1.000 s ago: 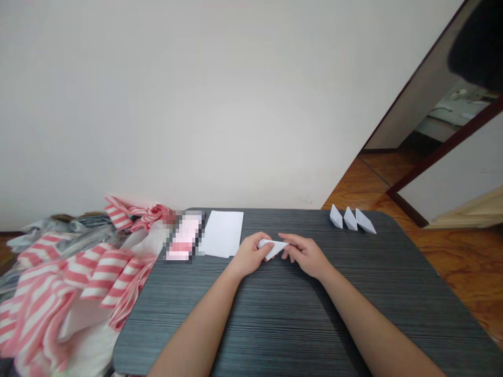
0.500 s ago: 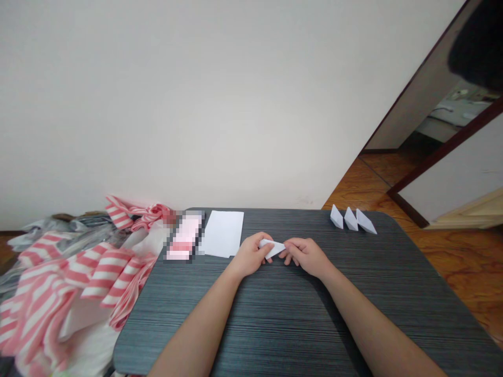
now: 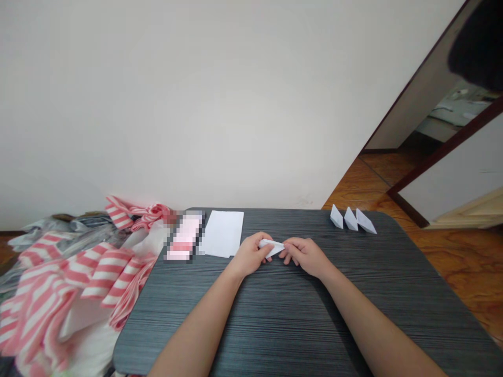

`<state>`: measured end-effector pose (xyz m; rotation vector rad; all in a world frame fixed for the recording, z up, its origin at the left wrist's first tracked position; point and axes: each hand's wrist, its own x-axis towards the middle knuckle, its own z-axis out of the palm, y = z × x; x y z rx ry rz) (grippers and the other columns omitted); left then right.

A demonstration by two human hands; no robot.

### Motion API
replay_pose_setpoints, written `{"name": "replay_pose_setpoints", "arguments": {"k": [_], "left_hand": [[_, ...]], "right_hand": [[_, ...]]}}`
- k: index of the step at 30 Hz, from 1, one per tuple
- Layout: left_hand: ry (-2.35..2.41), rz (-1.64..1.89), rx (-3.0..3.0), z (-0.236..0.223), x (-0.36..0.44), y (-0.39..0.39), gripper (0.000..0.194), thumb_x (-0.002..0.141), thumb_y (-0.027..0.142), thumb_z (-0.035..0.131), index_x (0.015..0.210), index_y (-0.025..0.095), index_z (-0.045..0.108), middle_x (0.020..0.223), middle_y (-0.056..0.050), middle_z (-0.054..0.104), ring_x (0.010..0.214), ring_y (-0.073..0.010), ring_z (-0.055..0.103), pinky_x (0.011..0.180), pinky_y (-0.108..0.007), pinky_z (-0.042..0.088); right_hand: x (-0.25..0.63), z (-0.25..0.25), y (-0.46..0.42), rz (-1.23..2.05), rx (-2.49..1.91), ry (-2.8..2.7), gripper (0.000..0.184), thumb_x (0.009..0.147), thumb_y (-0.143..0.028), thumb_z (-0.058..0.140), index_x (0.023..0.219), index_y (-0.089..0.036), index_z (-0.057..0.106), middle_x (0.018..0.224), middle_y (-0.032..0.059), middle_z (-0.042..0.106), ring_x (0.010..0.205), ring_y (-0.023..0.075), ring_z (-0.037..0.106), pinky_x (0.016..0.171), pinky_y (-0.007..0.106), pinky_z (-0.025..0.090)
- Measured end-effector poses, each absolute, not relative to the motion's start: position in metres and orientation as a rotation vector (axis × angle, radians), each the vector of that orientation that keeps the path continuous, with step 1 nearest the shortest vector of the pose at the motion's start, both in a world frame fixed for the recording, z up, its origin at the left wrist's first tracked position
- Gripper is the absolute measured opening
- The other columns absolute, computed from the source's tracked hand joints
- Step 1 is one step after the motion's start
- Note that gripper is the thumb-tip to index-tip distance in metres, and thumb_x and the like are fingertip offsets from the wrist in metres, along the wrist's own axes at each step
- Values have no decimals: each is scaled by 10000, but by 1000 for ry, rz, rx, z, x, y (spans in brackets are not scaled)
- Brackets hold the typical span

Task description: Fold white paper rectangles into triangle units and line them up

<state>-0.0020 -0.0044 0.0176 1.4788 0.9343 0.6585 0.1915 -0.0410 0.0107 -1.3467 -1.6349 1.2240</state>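
Observation:
A small piece of folded white paper (image 3: 274, 246) is held between my two hands above the dark table. My left hand (image 3: 251, 255) grips its left end, thumb along the near side and fingers behind. At the pointed right end, my right hand (image 3: 304, 255) pinches the tip between thumb and forefinger, with the other fingers curled below. Three folded white paper boats (image 3: 351, 219) stand in a row at the table's far right. White paper sheets (image 3: 223, 234) lie flat to the left of my hands.
The dark wood-grain table (image 3: 283, 324) has rounded corners and meets a pale wall (image 3: 236, 104). A blurred-out pink rectangular object (image 3: 185, 235) lies left of the sheets. Red-and-white striped cloth (image 3: 94, 272) is heaped beside the table's left edge. A doorway opens at the right.
The folded paper has tilted slightly between my fingers, showing a narrower face. Both hands stay almost in place, and the rest is unchanged.

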Motion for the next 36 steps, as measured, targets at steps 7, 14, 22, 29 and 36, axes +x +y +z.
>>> {"name": "replay_pose_setpoints", "arguments": {"k": [7, 14, 22, 29, 36], "left_hand": [[932, 658, 1495, 15, -2, -4, 235, 795, 340, 517, 929, 148, 543, 653, -6, 576, 551, -105, 543, 477, -191, 406], [938, 663, 1497, 16, -2, -4, 244, 782, 338, 533, 927, 143, 552, 655, -11, 583, 552, -104, 545, 477, -188, 408], [945, 667, 1492, 17, -2, -4, 251, 770, 343, 545, 929, 149, 556, 672, -12, 593, 563, -112, 560, 501, -203, 431], [943, 669, 1504, 15, -2, -5, 238, 771, 345, 544, 914, 155, 555, 695, -11, 600, 564, -111, 568, 507, -206, 438], [938, 664, 1525, 13, -3, -4, 237, 788, 346, 526, 930, 158, 549, 684, -15, 596, 567, -116, 568, 504, -206, 437]], "right_hand": [[190, 13, -41, 1211, -1348, -1630, 296, 881, -343, 438, 779, -144, 632, 648, 40, 675, 456, 94, 543, 423, 191, 386], [190, 10, -41, 1186, -1347, -1644, 287, 883, -339, 428, 783, -152, 622, 678, 41, 676, 493, 103, 581, 434, 194, 403], [190, 12, -41, 1185, -1326, -1662, 294, 887, -340, 425, 767, -151, 616, 677, 39, 671, 530, 112, 607, 461, 201, 415], [189, 10, -41, 1147, -1354, -1677, 283, 882, -331, 431, 749, -159, 612, 667, 31, 674, 529, 115, 617, 473, 204, 424], [189, 12, -41, 1134, -1365, -1679, 290, 883, -328, 434, 727, -161, 612, 628, 20, 665, 506, 108, 599, 483, 203, 420]]}}
